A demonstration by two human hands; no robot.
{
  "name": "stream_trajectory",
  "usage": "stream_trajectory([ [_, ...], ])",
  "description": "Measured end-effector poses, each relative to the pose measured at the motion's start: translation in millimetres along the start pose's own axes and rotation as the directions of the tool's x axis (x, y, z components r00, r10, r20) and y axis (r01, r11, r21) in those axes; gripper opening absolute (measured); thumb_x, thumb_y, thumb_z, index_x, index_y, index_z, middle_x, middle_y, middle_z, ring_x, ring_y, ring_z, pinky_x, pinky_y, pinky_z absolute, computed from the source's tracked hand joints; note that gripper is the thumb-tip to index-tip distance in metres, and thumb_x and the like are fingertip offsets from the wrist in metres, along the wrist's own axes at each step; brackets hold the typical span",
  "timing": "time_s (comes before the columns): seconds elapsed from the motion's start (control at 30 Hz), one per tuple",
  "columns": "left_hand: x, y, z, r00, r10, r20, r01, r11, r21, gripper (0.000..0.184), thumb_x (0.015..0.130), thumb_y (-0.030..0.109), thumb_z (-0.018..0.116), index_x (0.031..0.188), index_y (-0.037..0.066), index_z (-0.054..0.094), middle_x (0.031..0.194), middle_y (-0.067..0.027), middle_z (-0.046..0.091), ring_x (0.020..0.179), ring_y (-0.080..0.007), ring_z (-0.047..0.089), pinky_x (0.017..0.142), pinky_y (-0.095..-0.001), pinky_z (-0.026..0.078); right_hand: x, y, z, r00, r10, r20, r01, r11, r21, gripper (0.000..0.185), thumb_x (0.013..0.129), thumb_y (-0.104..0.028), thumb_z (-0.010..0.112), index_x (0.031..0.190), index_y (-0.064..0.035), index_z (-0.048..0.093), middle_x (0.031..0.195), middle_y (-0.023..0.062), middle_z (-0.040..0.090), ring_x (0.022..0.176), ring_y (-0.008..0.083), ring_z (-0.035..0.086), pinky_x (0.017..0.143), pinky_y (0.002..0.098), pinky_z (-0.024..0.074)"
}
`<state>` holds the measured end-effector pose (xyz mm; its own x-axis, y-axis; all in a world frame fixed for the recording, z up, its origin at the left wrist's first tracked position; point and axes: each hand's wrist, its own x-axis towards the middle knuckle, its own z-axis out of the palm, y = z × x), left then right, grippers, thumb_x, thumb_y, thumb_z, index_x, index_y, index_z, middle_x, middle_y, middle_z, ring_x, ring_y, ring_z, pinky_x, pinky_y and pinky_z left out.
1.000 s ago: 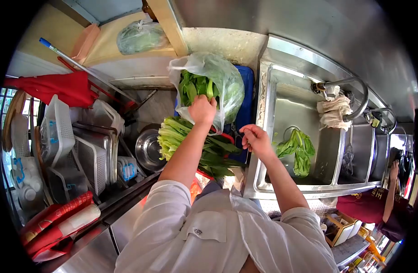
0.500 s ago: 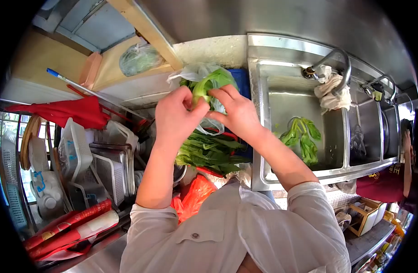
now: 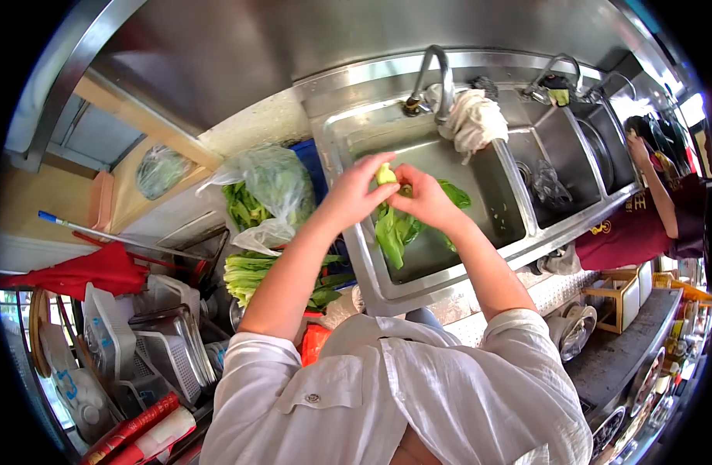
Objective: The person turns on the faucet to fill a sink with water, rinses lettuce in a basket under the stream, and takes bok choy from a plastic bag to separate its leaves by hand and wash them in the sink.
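Observation:
Above the left sink basin [image 3: 480, 225], my left hand [image 3: 354, 192] and my right hand [image 3: 427, 200] are closed together on a head of bok choy [image 3: 385, 174]. Its pale base points up between my fingertips, and its green leaves hang down below my hands. More green leaves [image 3: 454, 194] show behind my right hand, in the basin; how far they reach under my hand is hidden. To the left of the sink, a clear plastic bag [image 3: 282, 186] holds leafy greens. Loose long-stemmed greens [image 3: 255, 275] lie in front of the bag, partly behind my left forearm.
A faucet [image 3: 447, 77] with a whitish cloth [image 3: 478, 120] rises at the basin's back edge. Further basins lie to the right, one holding dark netting [image 3: 550, 186]. A person in a maroon shirt [image 3: 635, 225] stands at far right. Plastic baskets [image 3: 170, 364] crowd the lower left.
Both hands have moved right with the bok choy, from over the bagged greens to over the sink. The view has turned rightward, too.

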<state>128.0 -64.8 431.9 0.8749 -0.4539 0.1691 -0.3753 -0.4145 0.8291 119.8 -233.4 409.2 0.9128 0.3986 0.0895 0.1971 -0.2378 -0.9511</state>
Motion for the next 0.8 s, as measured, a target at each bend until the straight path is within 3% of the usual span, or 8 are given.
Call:
stream_trajectory([
  [0.07,7,4,34,0.997,0.011,-0.076,-0.008,0.999,0.032,0.045,0.081,0.019,0.053,0.12,0.002,0.04,0.11,-0.0217,0.051,0.098,-0.0361,0.051,0.083,-0.0385,0.042,-14,12,-10,0.98,0.077,-0.182,-0.101,0.987,-0.126,0.031,0.07,-0.02,0.065,0.09,-0.0018,0.049,0.074,0.0136,0.057,0.067,0.0257,0.056,0.064,0.0333,0.0439],
  [0.17,16,2,64,0.988,0.124,-0.094,-0.109,0.983,0.147,0.043,0.083,0.018,0.051,0.12,0.001,0.04,0.109,-0.0225,0.051,0.097,-0.0369,0.051,0.082,-0.0393,0.042,-32,25,-25,0.975,0.08,-0.209,-0.158,0.908,-0.388,0.031,0.072,-0.02,0.063,0.092,-0.0018,0.048,0.073,0.0152,0.057,0.067,0.0304,0.056,0.063,0.0362,0.044],
  [0.27,28,-4,64,0.98,-0.047,0.193,-0.012,0.955,0.296,0.039,0.086,0.013,0.046,0.123,0.005,0.039,0.107,-0.0176,0.054,0.096,-0.0268,0.055,0.081,-0.0318,0.043,-47,38,-55,0.997,0.077,-0.032,-0.083,0.945,-0.316,0.029,0.074,-0.019,0.062,0.093,-0.0023,0.048,0.073,0.0165,0.056,0.069,0.0309,0.056,0.062,0.0367,0.0438],
  [0.37,39,-19,72,0.967,-0.117,0.227,0.207,0.88,-0.427,0.034,0.088,0.016,0.045,0.121,0.008,0.041,0.104,-0.0071,0.056,0.091,-0.0137,0.054,0.079,-0.0271,0.043,-58,48,-78,0.988,0.151,0.029,-0.148,0.985,-0.088,0.023,0.079,-0.018,0.059,0.095,-0.0037,0.05,0.075,0.0075,0.056,0.065,0.019,0.054,0.058,0.0293,0.0434],
  [0.4,42,-16,77,0.966,-0.114,0.232,0.206,0.882,-0.424,0.034,0.088,0.016,0.045,0.121,0.008,0.041,0.104,-0.0071,0.056,0.091,-0.0137,0.054,0.079,-0.0271,0.043,-59,47,-86,0.968,0.231,0.093,-0.24,0.966,0.094,0.022,0.08,-0.017,0.058,0.096,-0.0041,0.051,0.076,0.0037,0.055,0.064,0.0141,0.052,0.057,0.0262,0.0427],
  [0.67,52,-6,122,0.996,-0.076,0.05,0.082,0.989,-0.119,0.022,0.083,0.023,0.055,0.095,0.004,0.056,0.078,-0.0047,0.057,0.063,-0.0135,0.052,0.058,-0.0291,0.043,-63,62,-89,0.965,0.258,0.046,-0.262,0.949,0.175,0.028,0.081,-0.02,0.059,0.1,-0.0015,0.05,0.078,0.0021,0.055,0.063,0.0106,0.051,0.056,0.0244,0.0419],
  [0.73,54,6,120,0.993,-0.058,0.1,0.0,0.866,0.499,0.023,0.081,0.024,0.056,0.093,0.004,0.057,0.078,-0.0082,0.057,0.062,-0.0179,0.052,0.056,-0.0327,0.042,-63,84,-90,0.993,0.088,-0.078,-0.111,0.918,-0.38,0.038,0.077,-0.021,0.063,0.105,-0.0002,0.048,0.075,0.0036,0.056,0.065,0.0103,0.053,0.057,0.0254,0.0434],
  [0.8,54,-7,127,1.0,-0.015,-0.015,0.021,0.856,0.517,0.024,0.08,0.024,0.057,0.093,0.004,0.057,0.078,-0.0081,0.057,0.063,-0.0195,0.053,0.058,-0.0335,0.043,-61,90,-95,0.984,0.148,-0.098,-0.173,0.922,-0.347,0.041,0.076,-0.021,0.064,0.106,-0.0001,0.046,0.074,0.0065,0.057,0.066,0.0145,0.056,0.059,0.0282,0.0445],
])
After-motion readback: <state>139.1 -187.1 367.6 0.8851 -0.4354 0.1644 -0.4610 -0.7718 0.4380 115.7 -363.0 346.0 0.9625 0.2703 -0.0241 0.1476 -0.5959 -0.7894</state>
